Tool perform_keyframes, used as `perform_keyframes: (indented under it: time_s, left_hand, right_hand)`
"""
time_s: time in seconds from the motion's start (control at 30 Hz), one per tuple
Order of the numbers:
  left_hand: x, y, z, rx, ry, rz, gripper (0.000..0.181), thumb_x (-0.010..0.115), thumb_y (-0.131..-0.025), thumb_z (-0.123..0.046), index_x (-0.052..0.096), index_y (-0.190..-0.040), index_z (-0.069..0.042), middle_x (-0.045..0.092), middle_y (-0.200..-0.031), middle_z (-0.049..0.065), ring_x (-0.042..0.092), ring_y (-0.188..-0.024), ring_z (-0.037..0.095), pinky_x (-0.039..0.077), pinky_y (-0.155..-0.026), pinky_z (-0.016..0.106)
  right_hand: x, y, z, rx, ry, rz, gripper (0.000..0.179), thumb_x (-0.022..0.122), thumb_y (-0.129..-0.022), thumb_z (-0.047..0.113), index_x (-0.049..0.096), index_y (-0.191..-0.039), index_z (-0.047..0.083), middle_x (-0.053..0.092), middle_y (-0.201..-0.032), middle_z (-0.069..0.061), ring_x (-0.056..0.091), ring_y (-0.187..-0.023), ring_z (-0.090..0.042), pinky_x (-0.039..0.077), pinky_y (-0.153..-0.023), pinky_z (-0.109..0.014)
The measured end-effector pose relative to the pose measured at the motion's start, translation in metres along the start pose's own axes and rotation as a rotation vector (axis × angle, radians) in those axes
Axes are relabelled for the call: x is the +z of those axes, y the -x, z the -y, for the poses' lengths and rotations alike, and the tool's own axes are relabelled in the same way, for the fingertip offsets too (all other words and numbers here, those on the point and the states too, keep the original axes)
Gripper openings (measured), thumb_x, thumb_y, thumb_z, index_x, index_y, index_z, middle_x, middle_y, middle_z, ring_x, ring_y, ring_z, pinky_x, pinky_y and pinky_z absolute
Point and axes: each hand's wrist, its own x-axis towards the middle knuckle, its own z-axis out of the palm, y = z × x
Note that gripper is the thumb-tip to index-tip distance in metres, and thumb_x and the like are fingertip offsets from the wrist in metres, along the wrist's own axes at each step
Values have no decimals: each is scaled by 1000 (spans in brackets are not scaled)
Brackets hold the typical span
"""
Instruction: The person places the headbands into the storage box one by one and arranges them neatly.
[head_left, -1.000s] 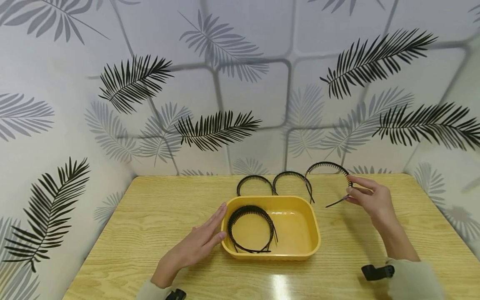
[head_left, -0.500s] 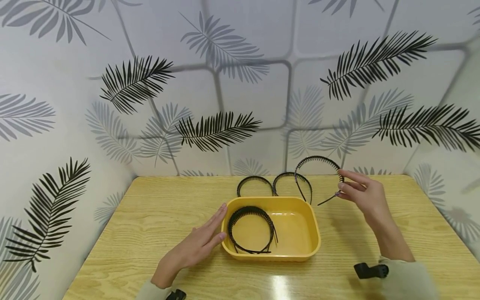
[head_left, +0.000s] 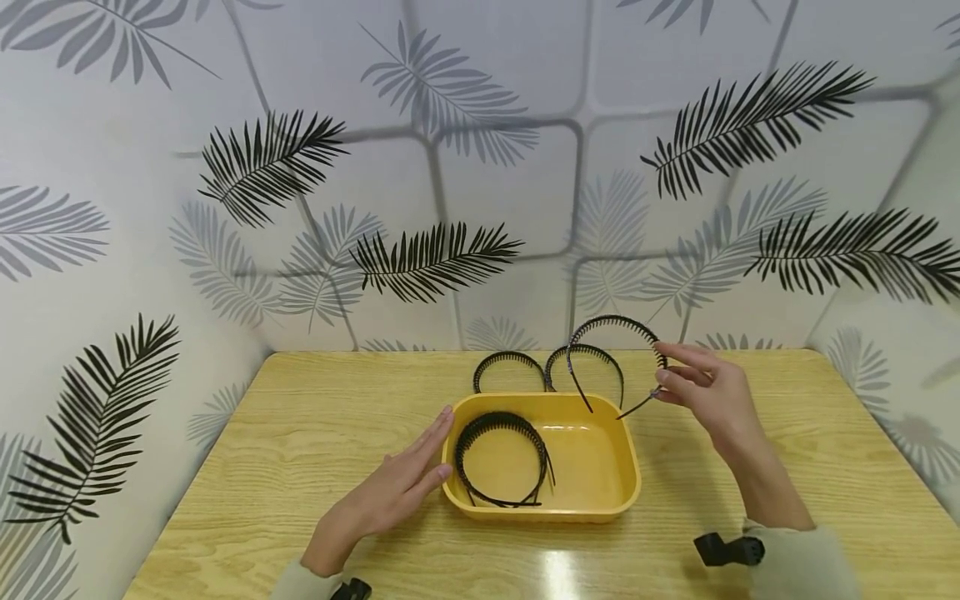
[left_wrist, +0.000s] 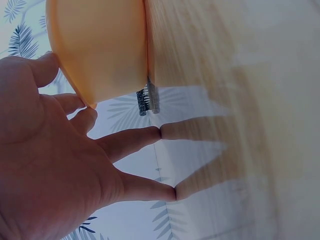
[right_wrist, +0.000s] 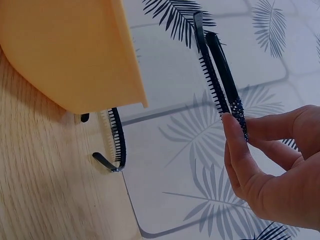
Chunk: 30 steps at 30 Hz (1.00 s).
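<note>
My right hand (head_left: 708, 392) pinches one side of a black toothed headband (head_left: 613, 319) between thumb and fingers. That headband is held up at the back right of the yellow plastic box (head_left: 540, 515), its free tips near the rim. In the right wrist view the held headband (right_wrist: 229, 80) shows sparkly stones by the fingertips. With straight fingers, my left hand (head_left: 393, 492) touches the left end of the box; in the left wrist view the thumb and some fingers meet the box wall (left_wrist: 100, 50). Several black headbands (head_left: 501, 421) lie nested in the left half of the box.
Behind the box, two more black headbands (head_left: 510, 356) (head_left: 585, 348) lie on the wooden table (head_left: 315, 433), partly hidden by its rim. A wall (head_left: 510, 200) with leaf patterns stands at the table's back edge.
My right hand has moved left with the pinched headband, from right of the box to over its back right rim. The left hand and the box have stayed in place.
</note>
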Motion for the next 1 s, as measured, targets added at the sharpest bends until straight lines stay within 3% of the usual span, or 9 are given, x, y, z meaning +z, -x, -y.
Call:
perform_keyframes:
  time_s: [0.13, 0.5, 0.8, 1.0]
  left_hand:
    - [0, 0, -1, 2, 4, 4, 67, 40, -113, -35, 3, -167, -20, 2, -173, 2, 11, -155, 26, 14, -100, 88]
    - [1, 1, -1, 7, 2, -1, 67, 40, -113, -33, 3, -167, -20, 1, -173, 1, 11, -155, 26, 14, -100, 88]
    - [1, 0, -1, 9, -1, -7, 66, 39, -113, -35, 4, -167, -20, 1, -172, -2, 12, -155, 26, 14, -100, 88]
    - [1, 0, -2, 10, 3, -2, 66, 40, -113, -34, 4, -167, -20, -1, -172, -5, 11, -155, 26, 14, -100, 88]
  right_hand:
    - [7, 2, 0, -20, 9, 15, 44, 63, -98, -6, 52, -140, -17, 50, -128, -6, 66, -96, -6, 60, -78, -28]
    - [24, 5, -6, -50, 64, 45, 43, 64, -99, -5, 55, -139, -14, 55, -129, -4, 66, -101, -11, 61, -77, -30]
    - [40, 8, -8, -23, 37, 59, 43, 64, -98, -6, 55, -139, -15, 51, -136, -15, 65, -102, -10, 61, -78, -31]
    - [51, 10, -12, -2, 27, 113, 43, 65, -98, -5, 57, -140, -10, 49, -140, -21, 65, -103, -12, 61, -80, -33]
